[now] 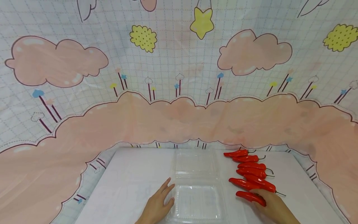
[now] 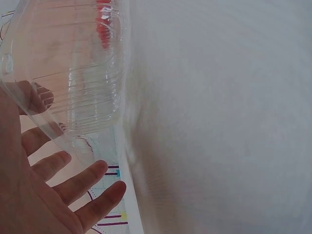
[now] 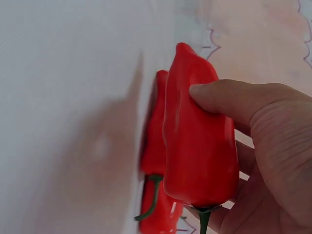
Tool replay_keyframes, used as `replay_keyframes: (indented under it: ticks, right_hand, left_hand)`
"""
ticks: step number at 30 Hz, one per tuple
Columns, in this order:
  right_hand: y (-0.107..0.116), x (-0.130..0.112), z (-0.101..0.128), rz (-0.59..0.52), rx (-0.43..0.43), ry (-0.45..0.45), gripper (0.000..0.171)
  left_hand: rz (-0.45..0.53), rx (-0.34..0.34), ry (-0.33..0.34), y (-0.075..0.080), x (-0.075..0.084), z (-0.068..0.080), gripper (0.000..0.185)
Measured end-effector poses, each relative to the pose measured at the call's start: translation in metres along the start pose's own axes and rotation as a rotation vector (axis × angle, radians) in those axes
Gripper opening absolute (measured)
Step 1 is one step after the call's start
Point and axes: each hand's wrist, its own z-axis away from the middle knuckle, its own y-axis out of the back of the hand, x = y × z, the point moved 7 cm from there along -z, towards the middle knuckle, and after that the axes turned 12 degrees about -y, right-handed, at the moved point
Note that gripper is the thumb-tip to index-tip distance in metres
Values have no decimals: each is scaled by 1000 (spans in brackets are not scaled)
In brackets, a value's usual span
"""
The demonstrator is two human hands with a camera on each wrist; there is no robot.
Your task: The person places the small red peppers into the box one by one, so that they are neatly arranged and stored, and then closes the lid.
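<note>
Pepper [image 1: 249, 196] pinched in right grip [image 1: 270, 203] | left grip [image 1: 159, 203] relaxed beside clear container [image 1: 198, 202]

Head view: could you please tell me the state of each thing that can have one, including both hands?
Clear plastic container: opened out, no pepper inside
Held pepper: gripped, whole
Other six red peppers: lying down, not held
Left hand: outstretched, beside the container
Right hand: holding one pepper

Head view faces forward and down — wrist views, nearer, share its white tabletop [image 1: 134, 174].
</note>
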Motion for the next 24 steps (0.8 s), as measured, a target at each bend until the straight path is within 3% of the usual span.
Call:
replay_keyframes:
  ticks: [8, 24]
  right_hand:
    - [18, -24, 8, -4, 85, 97, 49]
    - [27, -60, 17, -58, 142, 151, 46]
  left_hand:
    - [-6, 3, -10, 0, 0, 1, 44]
    - [-3, 14, -18, 0, 0, 2, 43]
